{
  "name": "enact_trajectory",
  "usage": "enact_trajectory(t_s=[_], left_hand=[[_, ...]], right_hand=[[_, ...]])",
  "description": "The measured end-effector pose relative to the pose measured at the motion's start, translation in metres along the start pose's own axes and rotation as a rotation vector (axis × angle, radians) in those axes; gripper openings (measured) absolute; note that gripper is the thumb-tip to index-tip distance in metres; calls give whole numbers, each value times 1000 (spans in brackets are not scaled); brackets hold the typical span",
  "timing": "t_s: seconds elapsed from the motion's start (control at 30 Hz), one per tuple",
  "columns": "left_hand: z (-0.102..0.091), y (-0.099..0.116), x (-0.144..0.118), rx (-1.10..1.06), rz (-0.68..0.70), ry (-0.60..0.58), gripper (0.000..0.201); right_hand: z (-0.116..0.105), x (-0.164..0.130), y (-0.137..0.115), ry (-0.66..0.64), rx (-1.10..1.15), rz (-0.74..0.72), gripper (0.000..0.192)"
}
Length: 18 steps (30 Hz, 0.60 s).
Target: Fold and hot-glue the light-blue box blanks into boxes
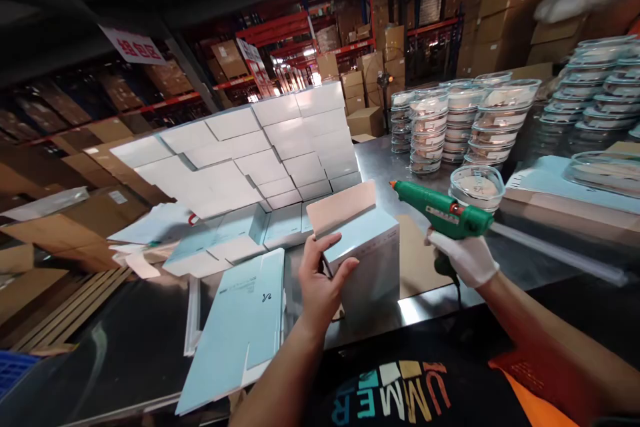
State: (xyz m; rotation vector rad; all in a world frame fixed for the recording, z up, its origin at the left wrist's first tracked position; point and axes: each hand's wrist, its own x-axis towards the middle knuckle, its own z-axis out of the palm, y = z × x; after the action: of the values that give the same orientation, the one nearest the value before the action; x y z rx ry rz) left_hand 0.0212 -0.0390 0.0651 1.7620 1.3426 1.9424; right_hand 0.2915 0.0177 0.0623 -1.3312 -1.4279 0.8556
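Note:
My left hand (320, 280) grips the near left edge of a light blue and white carton (373, 267), thumb and fingers around its corner. One flap (343, 207) of the carton stands raised, showing its pale inner side. My right hand (465, 257), in a white glove, is wrapped around the handle of a green hot glue gun (443, 210). A clear glue stick (560, 253) sticks out of the gun's back end. The gun's orange nozzle points left, apart from the carton and just right of its flap.
Stacked white cartons (280, 147) form a wall behind the left hand. Flattened blue cartons (240, 327) lie on the metal table at left. Stacks of lidded glass containers (500, 120) stand at right, with one container (477, 187) behind the gun. Brown boxes (80, 227) are at far left.

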Motion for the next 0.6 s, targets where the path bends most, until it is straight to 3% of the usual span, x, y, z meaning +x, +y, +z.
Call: enact_trajectory(t_s=[0.1, 0.17, 0.27, 0.33, 0.4, 0.5, 0.6], left_hand=[[-3, 1, 3, -50, -37, 28, 52], [-4, 1, 4, -68, -60, 37, 53], [-3, -2, 3, -88, -99, 32, 55], [0, -3, 2, -126, -136, -1, 55], [5, -2, 0, -161, -155, -51, 55], [13, -1, -4, -164, -100, -87, 57], [16, -1, -9, -168, -16, -122, 53]], right_hand=[[-2, 13, 23, -236, 234, 338, 42], [-4, 21, 41, -238, 154, 418, 49], [-9, 34, 60, -15, -86, 266, 47], [-9, 38, 59, 74, -114, 180, 37], [-3, 34, 42, 24, 11, 77, 28], [13, 18, -3, -195, 227, -154, 52], [25, 2, -39, -316, 228, -225, 55]])
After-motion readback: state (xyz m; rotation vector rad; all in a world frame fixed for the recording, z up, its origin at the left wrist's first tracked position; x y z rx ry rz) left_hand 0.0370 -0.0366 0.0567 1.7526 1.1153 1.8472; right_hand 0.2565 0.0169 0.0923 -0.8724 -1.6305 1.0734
